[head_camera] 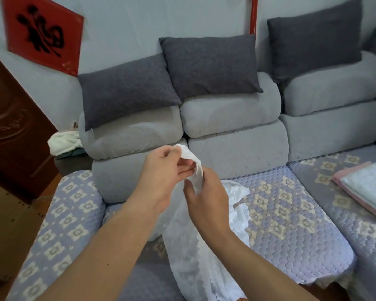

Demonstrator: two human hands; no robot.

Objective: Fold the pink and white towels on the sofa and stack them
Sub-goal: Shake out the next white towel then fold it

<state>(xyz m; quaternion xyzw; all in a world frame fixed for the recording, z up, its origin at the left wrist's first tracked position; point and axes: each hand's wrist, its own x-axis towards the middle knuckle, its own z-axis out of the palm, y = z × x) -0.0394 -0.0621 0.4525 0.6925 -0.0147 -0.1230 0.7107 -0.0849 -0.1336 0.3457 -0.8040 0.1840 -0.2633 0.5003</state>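
While the left hand (161, 170) pinches the top corner of the white towel (195, 235) at frame centre and the right hand (204, 196) curls its fingers round the edge just below, the limp, light cloth, trailing onto the sofa (280, 209), looks best held by its corners.

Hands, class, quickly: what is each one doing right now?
Left hand: pinches the white towel at its top edge.
Right hand: grips the same towel lower down.
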